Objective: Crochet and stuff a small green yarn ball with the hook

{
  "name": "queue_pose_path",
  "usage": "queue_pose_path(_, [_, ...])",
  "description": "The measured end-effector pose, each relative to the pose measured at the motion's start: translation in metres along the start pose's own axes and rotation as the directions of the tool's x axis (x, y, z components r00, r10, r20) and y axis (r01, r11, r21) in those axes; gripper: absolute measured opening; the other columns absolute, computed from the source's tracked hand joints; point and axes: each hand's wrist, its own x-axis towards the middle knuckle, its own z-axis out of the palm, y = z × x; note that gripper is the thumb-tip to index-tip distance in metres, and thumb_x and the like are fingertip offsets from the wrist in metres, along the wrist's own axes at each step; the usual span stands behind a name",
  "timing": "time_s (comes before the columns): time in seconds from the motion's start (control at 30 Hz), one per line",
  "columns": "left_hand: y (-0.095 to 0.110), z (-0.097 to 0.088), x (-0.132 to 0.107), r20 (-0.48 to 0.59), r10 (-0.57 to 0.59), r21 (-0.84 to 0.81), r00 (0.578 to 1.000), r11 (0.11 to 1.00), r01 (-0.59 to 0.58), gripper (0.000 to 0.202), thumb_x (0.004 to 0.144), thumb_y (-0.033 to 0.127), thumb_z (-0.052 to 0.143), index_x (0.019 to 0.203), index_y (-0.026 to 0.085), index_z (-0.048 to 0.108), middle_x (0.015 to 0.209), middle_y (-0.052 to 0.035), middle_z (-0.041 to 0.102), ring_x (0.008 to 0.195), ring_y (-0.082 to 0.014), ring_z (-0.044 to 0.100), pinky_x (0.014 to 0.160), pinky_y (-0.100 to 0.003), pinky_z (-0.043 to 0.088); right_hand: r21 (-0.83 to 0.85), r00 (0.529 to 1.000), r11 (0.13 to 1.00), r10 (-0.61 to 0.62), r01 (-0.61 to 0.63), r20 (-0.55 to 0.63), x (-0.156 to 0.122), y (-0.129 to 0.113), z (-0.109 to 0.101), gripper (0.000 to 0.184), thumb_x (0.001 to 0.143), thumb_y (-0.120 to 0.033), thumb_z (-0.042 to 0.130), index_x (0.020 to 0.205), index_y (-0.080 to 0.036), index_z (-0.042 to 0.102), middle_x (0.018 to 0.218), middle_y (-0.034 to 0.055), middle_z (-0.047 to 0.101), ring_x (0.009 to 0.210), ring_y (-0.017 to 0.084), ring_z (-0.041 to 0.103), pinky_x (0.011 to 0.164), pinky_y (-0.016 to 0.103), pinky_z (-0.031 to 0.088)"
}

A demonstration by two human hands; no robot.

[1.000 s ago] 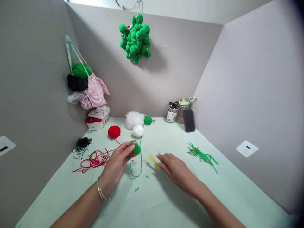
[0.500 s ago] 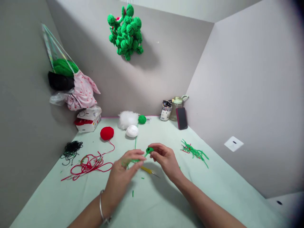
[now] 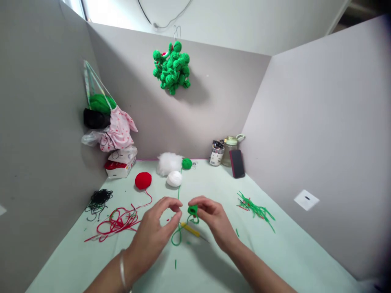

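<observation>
My right hand (image 3: 215, 219) pinches a small green crochet piece (image 3: 193, 209) between thumb and fingers; a dark hollow shows in its near side. Green yarn (image 3: 176, 243) trails from it in a loop over the table. My left hand (image 3: 160, 224), with a silver bangle at the wrist, is just left of the piece, apart from it. Its thumb and fingers are curved with a gap between them and nothing visible inside. Below and between the hands lies a crochet hook (image 3: 192, 230) with a yellow handle.
Behind are a green yarn ball (image 3: 187, 163), a white ball (image 3: 174, 179), fluffy stuffing (image 3: 169, 163) and a red ball (image 3: 143, 180). Loose red yarn (image 3: 117, 221) and black yarn (image 3: 101, 197) lie left, green scraps (image 3: 256, 211) right. A phone (image 3: 237, 163) leans against a bottle (image 3: 229, 148).
My left hand has let go of the green yarn and drawn slightly away. The yarn now hangs in a loose loop. The whole view has shifted, showing more above the back panel.
</observation>
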Motion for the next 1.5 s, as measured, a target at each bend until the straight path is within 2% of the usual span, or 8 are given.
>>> queue_pose_path(0.33, [-0.067,0.029,0.034,0.057,-0.112,-0.193,0.992,0.974,0.121,0.009,0.083,0.015,0.066,0.087,0.023,0.064,0.088,-0.0016,0.065,0.084,-0.0214,0.067,0.077,-0.032,0.056,-0.069,0.969,0.968,0.245,-0.243,0.024,-0.002,0.034,0.005,0.062,0.088,-0.069,0.07,0.134,-0.028,0.067,0.12,0.0106,0.072,0.086,0.022,0.072,0.072,0.035,0.06])
queue_pose_path(0.53, [-0.086,0.031,0.049,0.102,-0.08,-0.126,0.992,0.988,0.092,0.02,0.079,0.007,0.066,0.089,0.025,0.067,0.09,-0.0027,0.065,0.091,-0.0234,0.065,0.086,-0.035,0.053,-0.451,0.903,0.874,0.329,-0.181,0.275,0.005,0.03,-0.003,0.058,0.101,-0.067,0.049,0.066,-0.021,0.049,0.059,-0.0029,0.048,0.056,0.012,0.041,0.056,0.027,0.033])
queue_pose_path(0.8, [-0.102,0.025,0.063,0.159,-0.173,-0.189,0.972,0.961,0.202,0.012,0.083,0.011,0.063,0.086,0.023,0.062,0.084,-0.0004,0.061,0.079,-0.0196,0.065,0.075,-0.031,0.056,-0.458,0.896,0.858,0.372,-0.233,0.241,0.013,0.043,-0.008,0.055,0.104,-0.066,0.044,0.078,-0.021,0.063,0.059,-0.004,0.045,0.055,0.013,0.039,0.054,0.027,0.032])
queue_pose_path(0.9, [-0.105,0.024,0.061,0.232,-0.166,-0.204,0.958,0.955,0.215,0.007,0.086,0.016,0.064,0.089,0.022,0.066,0.089,-0.0029,0.065,0.084,-0.0214,0.069,0.078,-0.033,0.059,-0.547,0.93,0.83,0.279,-0.109,0.238,0.014,0.046,-0.013,0.056,0.108,-0.057,0.04,0.074,-0.021,0.064,0.063,0.0001,0.058,0.059,0.015,0.053,0.058,0.027,0.043])
queue_pose_path(1.03, [-0.1,0.014,0.064,0.306,-0.163,-0.141,0.938,0.966,0.214,0.02,0.088,0.021,0.068,0.109,0.022,0.068,0.105,-0.007,0.07,0.097,-0.0239,0.072,0.091,-0.038,0.059,-0.784,0.957,0.554,-0.092,0.279,0.276,0.026,0.027,-0.031,0.034,0.104,-0.047,0.059,0.125,-0.024,0.071,0.117,0.0137,0.077,0.104,0.028,0.074,0.09,0.041,0.059])
queue_pose_path(1.13, [-0.088,-0.008,0.076,0.326,-0.091,-0.006,0.941,0.995,0.098,0.023,0.09,0.024,0.068,0.113,0.023,0.069,0.116,-0.008,0.069,0.104,-0.0242,0.071,0.099,-0.041,0.057,-0.857,0.931,0.364,-0.15,0.365,0.333,0.056,0.003,-0.039,0.031,0.105,-0.039,0.059,0.132,-0.027,0.067,0.123,0.0134,0.076,0.111,0.03,0.073,0.096,0.047,0.06])
queue_pose_path(1.3, [-0.075,-0.058,0.133,0.27,0.051,0.375,0.961,0.914,-0.154,0.02,0.096,0.026,0.065,0.115,0.026,0.07,0.116,-0.0042,0.071,0.109,-0.0224,0.071,0.1,-0.038,0.057,-0.856,0.922,0.35,-0.071,0.381,0.382,0.153,-0.012,-0.018,0.032,0.106,-0.031,0.06,0.135,-0.021,0.063,0.135,0.0157,0.071,0.125,0.03,0.069,0.105,0.05,0.057])
queue_pose_path(1.5, [-0.102,-0.083,0.235,0.131,0.001,0.601,0.991,0.795,-0.08,0.034,0.1,0.034,0.07,0.131,0.018,0.067,0.135,-0.0116,0.068,0.115,-0.0285,0.069,0.097,-0.052,0.06,-0.856,0.897,0.274,-0.07,0.438,0.436,0.267,0.021,0.031,0.057,0.093,-0.023,0.08,0.145,-0.015,0.058,0.147,0.0217,0.061,0.137,0.034,0.06,0.113,0.054,0.051])
